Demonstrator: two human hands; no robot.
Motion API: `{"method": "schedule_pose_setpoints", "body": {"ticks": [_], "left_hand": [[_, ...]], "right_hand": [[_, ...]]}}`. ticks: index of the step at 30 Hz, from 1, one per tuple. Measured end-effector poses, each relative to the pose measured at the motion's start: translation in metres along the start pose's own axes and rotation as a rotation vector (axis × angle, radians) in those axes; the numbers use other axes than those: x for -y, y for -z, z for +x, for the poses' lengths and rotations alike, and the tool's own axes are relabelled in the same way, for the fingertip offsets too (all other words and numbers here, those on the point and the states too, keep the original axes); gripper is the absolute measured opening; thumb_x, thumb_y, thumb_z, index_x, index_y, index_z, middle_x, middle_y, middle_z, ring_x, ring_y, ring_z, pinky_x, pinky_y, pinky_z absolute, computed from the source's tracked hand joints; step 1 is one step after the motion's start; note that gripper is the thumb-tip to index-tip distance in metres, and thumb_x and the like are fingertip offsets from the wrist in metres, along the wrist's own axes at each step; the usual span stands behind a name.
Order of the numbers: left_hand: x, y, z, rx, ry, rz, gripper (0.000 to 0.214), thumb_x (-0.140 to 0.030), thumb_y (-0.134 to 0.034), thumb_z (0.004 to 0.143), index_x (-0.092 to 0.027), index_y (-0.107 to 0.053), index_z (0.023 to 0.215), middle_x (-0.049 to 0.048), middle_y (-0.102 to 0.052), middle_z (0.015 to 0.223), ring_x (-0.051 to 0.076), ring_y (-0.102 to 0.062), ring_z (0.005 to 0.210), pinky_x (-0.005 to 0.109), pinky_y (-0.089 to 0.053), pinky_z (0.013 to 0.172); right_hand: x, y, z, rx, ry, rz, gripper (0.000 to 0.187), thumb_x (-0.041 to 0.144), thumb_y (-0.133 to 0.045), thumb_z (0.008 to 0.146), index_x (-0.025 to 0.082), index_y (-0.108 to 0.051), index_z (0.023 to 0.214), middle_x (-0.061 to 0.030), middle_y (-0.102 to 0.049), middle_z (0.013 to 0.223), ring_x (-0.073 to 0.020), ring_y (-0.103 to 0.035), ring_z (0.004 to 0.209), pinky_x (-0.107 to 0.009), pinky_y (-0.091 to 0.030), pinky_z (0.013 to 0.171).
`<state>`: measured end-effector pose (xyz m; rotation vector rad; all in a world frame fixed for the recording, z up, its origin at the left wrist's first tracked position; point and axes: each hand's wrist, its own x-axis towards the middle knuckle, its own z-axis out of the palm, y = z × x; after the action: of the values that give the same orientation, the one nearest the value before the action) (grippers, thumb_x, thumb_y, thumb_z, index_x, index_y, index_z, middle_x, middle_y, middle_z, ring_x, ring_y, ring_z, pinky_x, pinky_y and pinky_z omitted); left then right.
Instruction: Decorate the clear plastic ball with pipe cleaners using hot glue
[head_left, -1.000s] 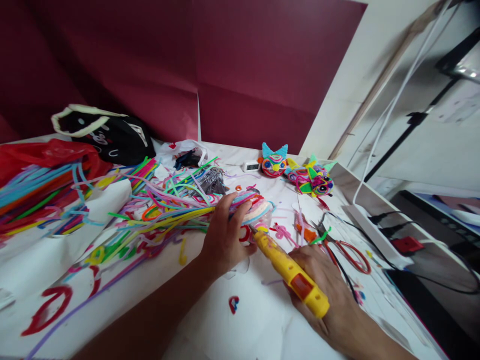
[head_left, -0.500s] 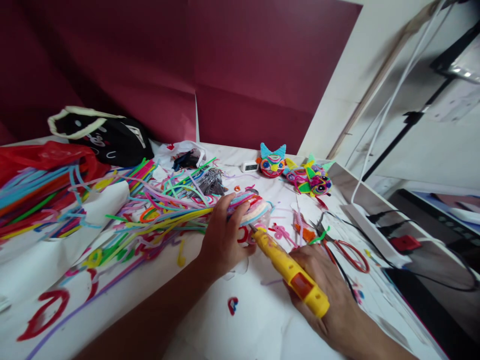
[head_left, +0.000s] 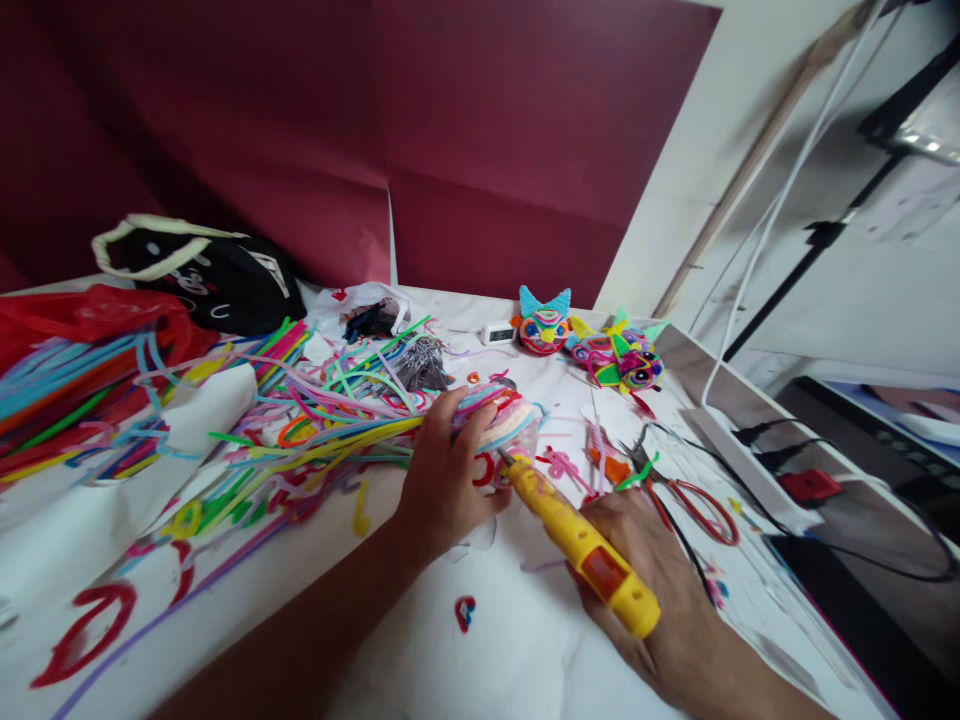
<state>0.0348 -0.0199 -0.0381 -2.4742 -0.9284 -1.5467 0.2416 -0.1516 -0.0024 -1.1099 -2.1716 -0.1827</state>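
My left hand (head_left: 442, 470) is wrapped round a rounded craft piece (head_left: 510, 425) covered in pastel pipe-cleaner rings, holding it on the white table (head_left: 510, 650). My right hand (head_left: 652, 590) grips a yellow glue pen (head_left: 581, 545) with an orange button. Its metal tip touches the lower front of the craft piece. A small red and blue scrap (head_left: 465, 610) lies on the table between my forearms.
A pile of coloured pipe cleaners (head_left: 247, 420) spreads left of my hand. Red-handled scissors (head_left: 694, 505) lie right of the pen. Two finished colourful masks (head_left: 592, 345) stand at the back, beside a small white clock (head_left: 499, 332). A black bag (head_left: 202, 275) and a white power strip (head_left: 750, 465) are nearby.
Almost nothing differs: both hands keep their grips, and the view has drifted slightly.
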Motion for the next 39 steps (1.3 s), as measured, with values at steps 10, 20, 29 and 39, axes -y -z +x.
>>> {"method": "schedule_pose_setpoints", "body": {"ticks": [10, 20, 29, 39], "left_hand": [[-0.0034, 0.0004, -0.0011, 0.002, -0.026, 0.002, 0.085, -0.021, -0.08, 0.07, -0.022, -0.038, 0.144, 0.021, -0.042, 0.145, 0.04, -0.047, 0.136, 0.058, -0.046, 0.111], [-0.0025, 0.0021, 0.0009, 0.019, 0.028, 0.004, 0.086, -0.024, -0.082, 0.064, -0.021, -0.043, 0.141, 0.0193, -0.043, 0.145, 0.039, -0.047, 0.136, 0.056, -0.046, 0.11], [-0.0032, 0.0042, 0.0029, 0.012, 0.007, 0.002, 0.091, -0.026, -0.085, 0.063, -0.021, -0.041, 0.142, 0.0198, -0.043, 0.145, 0.037, -0.047, 0.135, 0.054, -0.046, 0.11], [-0.0035, 0.0031, 0.0021, 0.005, 0.0, 0.009, 0.088, -0.024, -0.081, 0.065, -0.022, -0.039, 0.142, 0.0197, -0.042, 0.144, 0.038, -0.047, 0.134, 0.056, -0.048, 0.108]], "right_hand": [[0.0021, -0.0015, 0.0021, 0.02, 0.031, 0.012, 0.006, 0.016, -0.048, 0.098, 0.018, -0.051, 0.102, -0.008, -0.063, 0.092, -0.022, -0.058, 0.082, -0.038, -0.047, 0.073], [-0.0006, 0.0009, -0.0002, -0.014, 0.018, -0.025, 0.009, 0.012, -0.049, 0.094, 0.018, -0.051, 0.101, -0.0094, -0.062, 0.097, -0.023, -0.057, 0.086, -0.037, -0.047, 0.076], [-0.0011, 0.0037, 0.0014, -0.045, -0.004, -0.035, 0.015, 0.007, -0.05, 0.092, 0.018, -0.051, 0.102, -0.0073, -0.061, 0.09, -0.0207, -0.055, 0.08, -0.036, -0.047, 0.07], [0.0007, 0.0016, -0.0007, -0.02, 0.01, -0.041, 0.008, 0.014, -0.049, 0.095, 0.018, -0.051, 0.101, -0.0078, -0.063, 0.089, -0.0223, -0.057, 0.081, -0.038, -0.049, 0.071]]}}
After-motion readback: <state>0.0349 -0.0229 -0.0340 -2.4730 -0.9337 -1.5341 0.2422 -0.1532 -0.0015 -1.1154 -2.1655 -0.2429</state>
